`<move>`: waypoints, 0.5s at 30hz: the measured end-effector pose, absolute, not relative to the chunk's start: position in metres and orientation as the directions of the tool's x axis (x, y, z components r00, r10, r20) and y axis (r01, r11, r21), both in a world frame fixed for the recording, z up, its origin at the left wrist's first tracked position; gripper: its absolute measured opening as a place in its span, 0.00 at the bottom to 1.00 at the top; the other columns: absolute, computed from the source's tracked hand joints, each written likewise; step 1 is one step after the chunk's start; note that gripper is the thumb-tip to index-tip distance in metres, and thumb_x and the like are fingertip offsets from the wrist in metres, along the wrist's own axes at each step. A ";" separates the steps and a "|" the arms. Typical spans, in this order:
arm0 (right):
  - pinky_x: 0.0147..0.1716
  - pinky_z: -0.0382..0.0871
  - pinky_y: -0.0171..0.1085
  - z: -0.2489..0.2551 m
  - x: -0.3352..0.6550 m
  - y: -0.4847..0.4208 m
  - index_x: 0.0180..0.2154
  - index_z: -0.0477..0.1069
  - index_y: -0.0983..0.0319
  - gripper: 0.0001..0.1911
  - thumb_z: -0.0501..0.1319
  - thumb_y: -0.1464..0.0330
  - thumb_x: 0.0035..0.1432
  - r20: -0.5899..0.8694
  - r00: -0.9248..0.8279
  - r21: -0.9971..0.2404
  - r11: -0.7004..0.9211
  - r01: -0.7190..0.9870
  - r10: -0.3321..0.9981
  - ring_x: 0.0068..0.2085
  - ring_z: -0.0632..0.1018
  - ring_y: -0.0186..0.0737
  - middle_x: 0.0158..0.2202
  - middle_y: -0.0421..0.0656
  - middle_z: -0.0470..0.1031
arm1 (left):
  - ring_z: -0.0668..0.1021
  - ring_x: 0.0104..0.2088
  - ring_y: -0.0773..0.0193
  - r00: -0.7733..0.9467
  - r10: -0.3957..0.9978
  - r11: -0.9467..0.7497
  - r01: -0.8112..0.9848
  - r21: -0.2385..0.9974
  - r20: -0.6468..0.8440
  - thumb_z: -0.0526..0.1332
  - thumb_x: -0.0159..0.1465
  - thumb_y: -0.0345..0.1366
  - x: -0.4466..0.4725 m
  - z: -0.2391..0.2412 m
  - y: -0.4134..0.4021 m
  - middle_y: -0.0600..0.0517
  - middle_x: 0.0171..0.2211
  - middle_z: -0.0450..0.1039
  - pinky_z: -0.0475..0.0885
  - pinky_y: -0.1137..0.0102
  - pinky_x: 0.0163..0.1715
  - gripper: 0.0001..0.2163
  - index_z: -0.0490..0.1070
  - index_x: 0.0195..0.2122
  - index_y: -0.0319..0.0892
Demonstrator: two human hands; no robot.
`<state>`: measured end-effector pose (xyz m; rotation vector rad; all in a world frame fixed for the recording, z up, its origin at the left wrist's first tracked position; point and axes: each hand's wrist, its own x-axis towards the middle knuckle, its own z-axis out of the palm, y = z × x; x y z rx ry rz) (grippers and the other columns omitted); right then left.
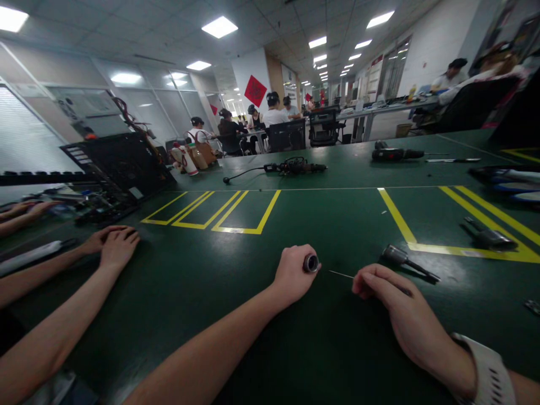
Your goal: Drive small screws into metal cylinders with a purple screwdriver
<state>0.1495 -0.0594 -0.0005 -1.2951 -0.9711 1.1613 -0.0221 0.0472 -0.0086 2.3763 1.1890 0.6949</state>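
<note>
No legible text, even on the red diamond sign [255,90].

Dark-grey hollow metal cylinder [311,262] is sitting inside left hand [295,277], open end showing. Thin silvery metal rod [341,274] is jutting from right hand [399,306] toward it, tip apart.

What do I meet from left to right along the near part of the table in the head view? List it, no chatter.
Co-worker's nearer hand → left hand gripping a hollow metal cylinder → thin metal rod → right hand → rightmost metal cylinder part.
</note>
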 end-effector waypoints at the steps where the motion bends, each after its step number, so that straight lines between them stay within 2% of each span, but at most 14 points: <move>1: 0.34 0.61 0.41 0.000 0.149 -0.059 0.26 0.72 0.60 0.11 0.58 0.61 0.55 -0.088 0.189 -0.993 -0.072 -0.092 0.978 0.32 0.70 0.42 0.26 0.41 0.71 | 0.71 0.30 0.64 0.518 0.817 -0.562 0.621 0.547 0.252 0.63 0.55 0.33 -0.022 -0.009 0.047 0.55 0.27 0.69 0.64 0.67 0.34 0.04 0.67 0.29 0.42; 6: 0.30 0.61 0.39 0.002 0.151 -0.058 0.23 0.70 0.59 0.12 0.57 0.61 0.55 -0.041 0.224 -0.989 -0.008 -0.146 0.974 0.29 0.68 0.40 0.24 0.40 0.69 | 0.71 0.32 0.64 0.522 0.828 -0.510 0.552 0.660 0.205 0.65 0.54 0.35 -0.023 -0.007 0.044 0.53 0.34 0.69 0.65 0.71 0.29 0.13 0.64 0.38 0.42; 11: 0.29 0.61 0.38 0.003 0.156 -0.061 0.21 0.68 0.58 0.14 0.57 0.60 0.55 0.074 0.229 -0.977 0.117 -0.179 0.971 0.29 0.67 0.39 0.24 0.39 0.66 | 0.71 0.37 0.64 0.686 0.671 -0.667 0.394 0.633 0.280 0.66 0.54 0.36 -0.025 -0.002 0.043 0.52 0.37 0.69 0.66 0.69 0.37 0.11 0.67 0.35 0.41; 13: 0.30 0.62 0.38 0.003 0.157 -0.063 0.24 0.69 0.58 0.14 0.56 0.60 0.57 0.121 0.175 -0.984 0.141 -0.107 0.977 0.30 0.68 0.39 0.25 0.39 0.68 | 0.72 0.37 0.64 0.720 0.637 -0.690 0.373 0.620 0.275 0.64 0.55 0.35 -0.024 -0.001 0.044 0.53 0.36 0.71 0.65 0.68 0.40 0.09 0.67 0.36 0.42; 15: 0.30 0.63 0.38 0.005 0.156 -0.065 0.27 0.70 0.58 0.14 0.54 0.59 0.60 0.134 0.103 -0.991 0.130 0.043 0.986 0.31 0.69 0.40 0.27 0.40 0.69 | 0.72 0.35 0.65 0.736 0.624 -0.702 0.379 0.603 0.263 0.63 0.56 0.34 -0.024 -0.002 0.044 0.54 0.34 0.71 0.64 0.68 0.40 0.08 0.67 0.36 0.42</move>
